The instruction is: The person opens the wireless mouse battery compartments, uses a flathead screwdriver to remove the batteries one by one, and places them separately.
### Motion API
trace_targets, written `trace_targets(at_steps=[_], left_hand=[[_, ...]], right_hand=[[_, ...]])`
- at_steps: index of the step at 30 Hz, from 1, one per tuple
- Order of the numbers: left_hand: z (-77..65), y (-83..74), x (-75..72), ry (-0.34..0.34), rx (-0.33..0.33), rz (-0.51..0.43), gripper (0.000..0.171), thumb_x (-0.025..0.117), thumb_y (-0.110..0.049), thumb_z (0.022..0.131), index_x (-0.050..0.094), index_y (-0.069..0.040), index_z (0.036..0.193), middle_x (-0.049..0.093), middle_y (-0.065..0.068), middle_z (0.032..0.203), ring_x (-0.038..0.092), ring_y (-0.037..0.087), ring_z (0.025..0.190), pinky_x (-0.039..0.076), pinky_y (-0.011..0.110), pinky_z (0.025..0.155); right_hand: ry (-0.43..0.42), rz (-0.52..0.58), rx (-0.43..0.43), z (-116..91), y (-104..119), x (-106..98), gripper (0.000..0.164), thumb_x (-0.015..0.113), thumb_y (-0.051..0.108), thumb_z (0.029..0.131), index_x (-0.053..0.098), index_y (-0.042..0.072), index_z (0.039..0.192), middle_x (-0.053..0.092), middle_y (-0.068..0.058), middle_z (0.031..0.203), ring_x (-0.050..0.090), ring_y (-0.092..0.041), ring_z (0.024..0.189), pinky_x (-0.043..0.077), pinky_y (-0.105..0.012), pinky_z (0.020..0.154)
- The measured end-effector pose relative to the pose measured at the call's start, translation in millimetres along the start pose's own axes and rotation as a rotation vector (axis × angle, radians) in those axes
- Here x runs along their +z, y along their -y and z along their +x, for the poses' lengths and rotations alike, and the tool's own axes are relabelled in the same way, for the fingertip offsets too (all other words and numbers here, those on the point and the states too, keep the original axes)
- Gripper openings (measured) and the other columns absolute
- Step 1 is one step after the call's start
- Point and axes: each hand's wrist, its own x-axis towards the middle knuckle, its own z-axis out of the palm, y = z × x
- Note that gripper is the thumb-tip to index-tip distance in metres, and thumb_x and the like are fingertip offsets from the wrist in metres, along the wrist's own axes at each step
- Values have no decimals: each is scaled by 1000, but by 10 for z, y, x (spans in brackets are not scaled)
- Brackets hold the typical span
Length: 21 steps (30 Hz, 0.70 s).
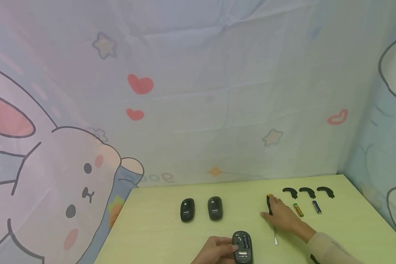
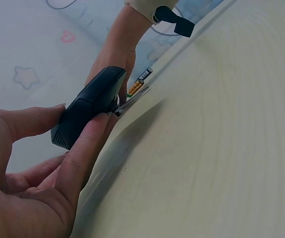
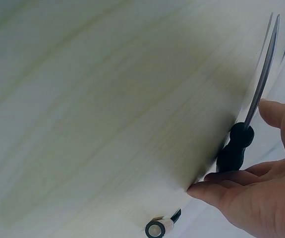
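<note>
My left hand (image 1: 217, 251) grips a black computer mouse (image 1: 242, 253), its underside turned up and the long battery compartment uncovered. In the left wrist view, thumb and fingers pinch the mouse (image 2: 90, 101) from its two sides, tilted above the table. My right hand (image 1: 282, 214) reaches over a screwdriver (image 1: 275, 236) with a black handle, yellow at its end, and a flat metal blade pointing toward me. From the right wrist, the handle (image 3: 231, 151) shows between the spread thumb and the extended fingers, whose tips are down by the table.
Two more black mice (image 1: 187, 210) lie underside up at the left. Beyond my right hand are a gold-and-green battery (image 1: 298, 210), a dark blue battery (image 1: 316, 207) and three curved black covers (image 1: 307, 192). A patterned cloth (image 1: 198, 110) hangs behind the table (image 1: 145, 234).
</note>
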Motion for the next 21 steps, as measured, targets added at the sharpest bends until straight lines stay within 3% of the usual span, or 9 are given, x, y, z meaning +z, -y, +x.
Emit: trace_targets(at_steps=[8, 11, 13, 16, 18, 21], left_hand=[[-9, -8, -15, 13, -1, -20, 37, 73, -20, 98, 71, 3, 126, 81, 16, 107, 81, 29, 99, 68, 36, 84], [-9, -6, -20, 16, -4, -20, 37, 73, -21, 98, 71, 3, 127, 81, 16, 108, 81, 29, 99, 68, 37, 85], [-8, -3, -20, 22, -4, -22, 38, 72, -21, 98, 70, 3, 127, 81, 16, 108, 81, 29, 100, 68, 37, 85], [-3, 13, -20, 26, -7, -19, 38, 72, -21, 98, 71, 3, 127, 81, 16, 108, 81, 29, 100, 68, 36, 85], [-1, 24, -22, 30, -9, -16, 37, 72, -22, 98, 71, 3, 126, 81, 16, 109, 81, 29, 99, 68, 36, 84], [0, 25, -31, 32, -12, -6, 36, 72, -22, 98, 72, 1, 125, 81, 16, 108, 81, 28, 99, 68, 36, 84]], right_hand=[[-23, -17, 7, 39, -9, 20, 83, 68, 33, 101, 34, -29, 144, 52, -49, 139, 62, -59, 120, 60, -61, 93], [-52, -22, 24, 61, 12, 28, 77, 68, 30, 102, 38, -29, 142, 68, -42, 115, 74, -45, 92, 63, -50, 71], [-85, -29, 44, 75, 35, 37, 68, 68, 27, 101, 46, -26, 138, 72, -30, 90, 69, -31, 68, 57, -40, 53], [-142, -40, 74, 94, 64, 48, 42, 70, 22, 99, 63, -16, 115, 59, -9, 62, 48, -16, 49, 33, -25, 41], [-173, -48, 98, 106, 78, 45, 24, 70, 17, 97, 64, -6, 91, 50, -3, 58, 43, -15, 48, 28, -22, 40], [-206, -31, 121, 132, 92, 20, 32, 68, 10, 93, 50, 9, 66, 37, 4, 53, 34, -12, 46, 22, -21, 40]])
